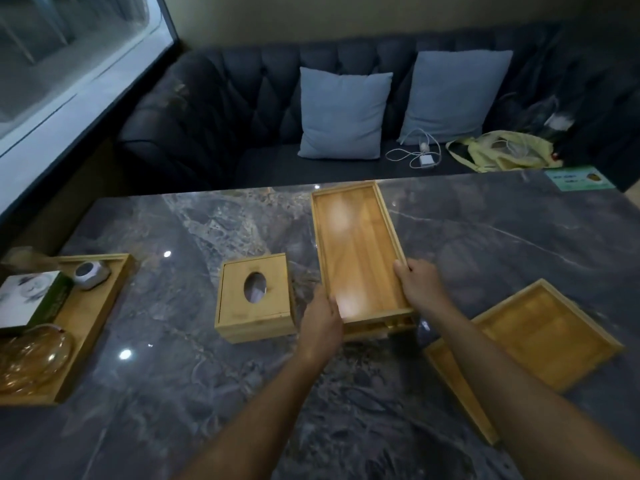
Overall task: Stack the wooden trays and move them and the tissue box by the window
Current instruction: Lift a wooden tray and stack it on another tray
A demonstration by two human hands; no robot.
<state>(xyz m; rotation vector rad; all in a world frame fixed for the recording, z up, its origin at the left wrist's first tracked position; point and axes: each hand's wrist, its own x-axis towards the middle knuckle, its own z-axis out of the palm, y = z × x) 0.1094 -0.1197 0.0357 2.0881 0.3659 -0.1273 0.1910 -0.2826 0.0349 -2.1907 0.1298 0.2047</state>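
Observation:
A long wooden tray (356, 244) lies in the middle of the dark marble table, its near end raised slightly off the surface. My left hand (320, 318) grips its near-left corner and my right hand (420, 284) grips its right rim. A wooden tissue box (254, 297) with an oval slot stands just left of the tray. A second wooden tray (540, 332) lies to the right, partly hidden under my right forearm. The window (62, 53) is at the far left.
A third wooden tray (86, 327) at the table's left edge holds a small box, a white round object and an amber glass bowl. Beyond the table is a dark sofa (242, 109) with two blue cushions, a white charger cable and a yellow bag.

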